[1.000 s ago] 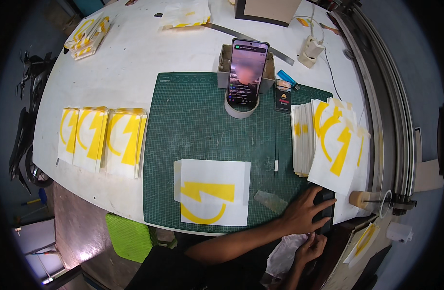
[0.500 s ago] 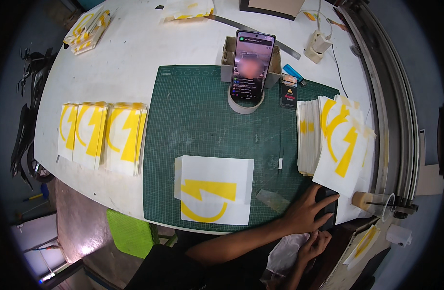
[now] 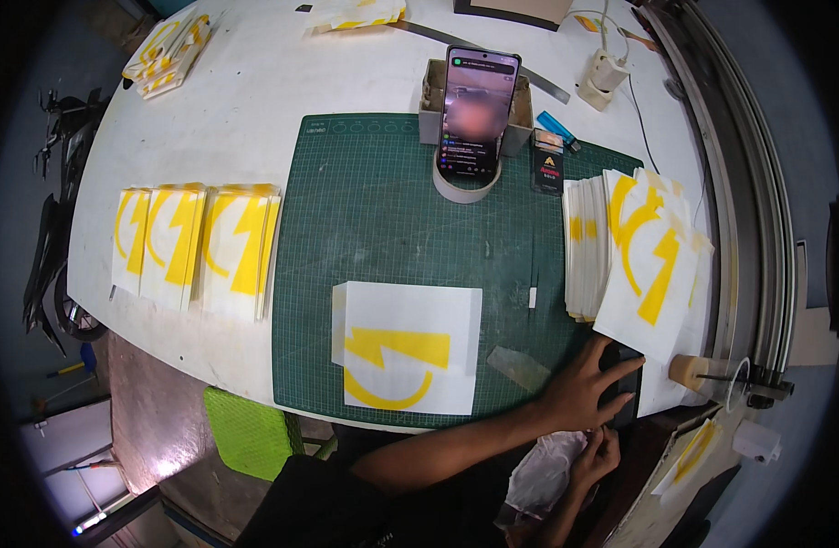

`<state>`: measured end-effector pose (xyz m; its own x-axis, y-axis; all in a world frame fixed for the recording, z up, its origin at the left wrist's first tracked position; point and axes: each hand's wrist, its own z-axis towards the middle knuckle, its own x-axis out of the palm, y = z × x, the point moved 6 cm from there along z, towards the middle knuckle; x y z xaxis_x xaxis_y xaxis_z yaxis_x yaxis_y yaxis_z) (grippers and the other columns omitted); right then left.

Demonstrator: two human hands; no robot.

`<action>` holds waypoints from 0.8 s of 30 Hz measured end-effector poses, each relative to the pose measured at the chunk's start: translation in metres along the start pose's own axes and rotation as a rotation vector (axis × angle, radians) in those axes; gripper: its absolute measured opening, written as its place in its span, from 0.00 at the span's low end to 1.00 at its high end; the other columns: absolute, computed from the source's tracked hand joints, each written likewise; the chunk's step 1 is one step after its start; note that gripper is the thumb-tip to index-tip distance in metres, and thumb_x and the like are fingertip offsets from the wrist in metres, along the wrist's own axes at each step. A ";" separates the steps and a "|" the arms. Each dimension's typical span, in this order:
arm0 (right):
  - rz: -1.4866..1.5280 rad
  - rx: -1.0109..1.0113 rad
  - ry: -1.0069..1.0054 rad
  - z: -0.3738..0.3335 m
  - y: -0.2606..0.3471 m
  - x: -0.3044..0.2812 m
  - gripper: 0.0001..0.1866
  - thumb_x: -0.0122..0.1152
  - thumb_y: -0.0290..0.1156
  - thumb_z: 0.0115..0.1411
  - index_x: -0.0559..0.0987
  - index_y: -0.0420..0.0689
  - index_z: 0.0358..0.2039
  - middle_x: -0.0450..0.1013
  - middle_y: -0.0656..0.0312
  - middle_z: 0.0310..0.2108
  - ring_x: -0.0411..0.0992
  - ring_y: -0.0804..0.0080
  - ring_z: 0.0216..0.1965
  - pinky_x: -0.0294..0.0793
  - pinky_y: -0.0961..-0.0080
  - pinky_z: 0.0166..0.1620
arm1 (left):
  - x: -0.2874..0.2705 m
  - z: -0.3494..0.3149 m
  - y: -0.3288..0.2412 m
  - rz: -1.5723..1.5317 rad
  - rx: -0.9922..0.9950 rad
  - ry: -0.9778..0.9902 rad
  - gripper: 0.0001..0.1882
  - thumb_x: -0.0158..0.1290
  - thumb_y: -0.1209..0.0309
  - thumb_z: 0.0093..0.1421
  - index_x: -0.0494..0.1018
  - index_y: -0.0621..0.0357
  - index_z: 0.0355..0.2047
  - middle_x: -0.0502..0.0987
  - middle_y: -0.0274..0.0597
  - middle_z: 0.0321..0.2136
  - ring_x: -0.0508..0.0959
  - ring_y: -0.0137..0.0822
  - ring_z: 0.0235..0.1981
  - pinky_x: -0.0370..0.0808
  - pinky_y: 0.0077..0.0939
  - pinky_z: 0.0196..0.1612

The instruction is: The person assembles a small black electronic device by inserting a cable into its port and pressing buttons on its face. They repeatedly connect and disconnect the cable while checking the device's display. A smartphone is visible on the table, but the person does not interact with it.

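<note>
Lower right: left hand (image 3: pixel 579 395), fingers spread flat, presses a dark flat object (image 3: pixel 623 402) at the worktop (image 3: pixel 255 110) edge. Right hand (image 3: pixel 595 457), fingers curled, pinches its lower rim beside a crinkled plastic bag (image 3: pixel 543 475).

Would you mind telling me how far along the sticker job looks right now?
Done: three sticker stacks lie left of the green mat. In hand: one sheet lies on the mat; the left hand presses a dark thing at the table edge. Left: the right pile.
</note>
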<state>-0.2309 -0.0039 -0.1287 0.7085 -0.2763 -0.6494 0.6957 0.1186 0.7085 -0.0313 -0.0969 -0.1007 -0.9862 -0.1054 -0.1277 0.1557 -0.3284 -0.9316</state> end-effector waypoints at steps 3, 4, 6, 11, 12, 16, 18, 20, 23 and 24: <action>0.008 -0.004 -0.017 0.003 0.010 0.002 0.12 0.59 0.30 0.69 0.76 0.35 0.30 0.69 0.63 0.22 0.65 0.77 0.23 0.61 0.78 0.26 | 0.001 0.000 0.000 0.010 0.005 0.004 0.31 0.64 0.63 0.58 0.72 0.47 0.63 0.56 0.68 0.64 0.61 0.68 0.66 0.67 0.52 0.65; 0.025 0.014 -0.024 0.002 0.006 0.002 0.12 0.59 0.30 0.69 0.76 0.35 0.30 0.70 0.63 0.22 0.65 0.78 0.23 0.61 0.78 0.26 | 0.001 -0.001 0.000 0.010 0.005 0.006 0.31 0.64 0.63 0.58 0.72 0.47 0.63 0.56 0.68 0.64 0.61 0.68 0.66 0.67 0.52 0.65; 0.063 0.048 -0.038 -0.002 -0.004 0.004 0.12 0.60 0.30 0.69 0.76 0.36 0.30 0.70 0.63 0.22 0.65 0.79 0.24 0.62 0.79 0.25 | 0.000 0.000 0.001 -0.011 -0.009 0.016 0.30 0.63 0.63 0.59 0.73 0.47 0.62 0.56 0.67 0.64 0.61 0.67 0.66 0.67 0.52 0.65; 0.124 0.135 0.004 -0.010 -0.015 0.006 0.10 0.57 0.30 0.72 0.77 0.36 0.37 0.71 0.65 0.26 0.68 0.81 0.27 0.67 0.82 0.31 | 0.000 0.001 0.000 0.004 -0.003 0.025 0.29 0.63 0.62 0.59 0.72 0.48 0.62 0.57 0.66 0.63 0.63 0.66 0.65 0.67 0.51 0.65; 0.149 0.152 -0.001 -0.010 -0.015 0.007 0.10 0.57 0.30 0.72 0.76 0.36 0.36 0.71 0.65 0.25 0.68 0.81 0.27 0.67 0.81 0.31 | 0.000 0.000 -0.001 0.010 -0.002 0.028 0.30 0.63 0.62 0.60 0.72 0.49 0.62 0.57 0.66 0.63 0.63 0.65 0.64 0.67 0.51 0.65; 0.321 0.186 0.012 -0.008 -0.018 0.012 0.08 0.58 0.28 0.70 0.74 0.37 0.36 0.73 0.64 0.25 0.70 0.79 0.25 0.69 0.81 0.31 | 0.000 0.000 -0.001 0.013 0.014 0.032 0.30 0.62 0.62 0.61 0.71 0.50 0.63 0.58 0.66 0.62 0.63 0.66 0.64 0.66 0.51 0.66; 0.370 0.216 0.030 -0.008 -0.021 0.012 0.08 0.58 0.28 0.70 0.74 0.37 0.36 0.73 0.63 0.25 0.71 0.79 0.26 0.70 0.81 0.32 | 0.000 0.001 -0.002 0.007 0.010 0.038 0.30 0.62 0.62 0.61 0.70 0.50 0.63 0.58 0.65 0.61 0.63 0.66 0.64 0.65 0.52 0.66; 0.360 0.215 0.043 -0.006 -0.017 0.012 0.08 0.59 0.29 0.70 0.75 0.37 0.36 0.74 0.63 0.25 0.71 0.79 0.26 0.70 0.81 0.32 | -0.001 0.001 -0.003 0.007 0.013 0.039 0.30 0.62 0.61 0.61 0.70 0.50 0.63 0.58 0.65 0.61 0.63 0.66 0.64 0.65 0.52 0.66; 0.353 0.224 0.051 -0.006 -0.017 0.011 0.08 0.59 0.29 0.70 0.75 0.37 0.35 0.74 0.63 0.25 0.71 0.79 0.26 0.70 0.81 0.32 | -0.001 0.000 -0.003 0.016 0.020 0.034 0.30 0.62 0.61 0.61 0.70 0.50 0.63 0.59 0.65 0.61 0.63 0.66 0.64 0.66 0.52 0.65; 0.351 0.228 0.051 -0.006 -0.019 0.011 0.08 0.59 0.29 0.70 0.75 0.37 0.35 0.74 0.62 0.25 0.71 0.79 0.26 0.70 0.81 0.32 | -0.001 0.000 -0.003 0.018 0.018 0.035 0.30 0.62 0.61 0.61 0.70 0.50 0.63 0.59 0.65 0.61 0.63 0.66 0.64 0.66 0.52 0.65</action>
<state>-0.2354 -0.0037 -0.1505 0.9070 -0.2082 -0.3661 0.3705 -0.0188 0.9286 -0.0310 -0.0961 -0.0982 -0.9846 -0.0788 -0.1560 0.1737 -0.3439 -0.9228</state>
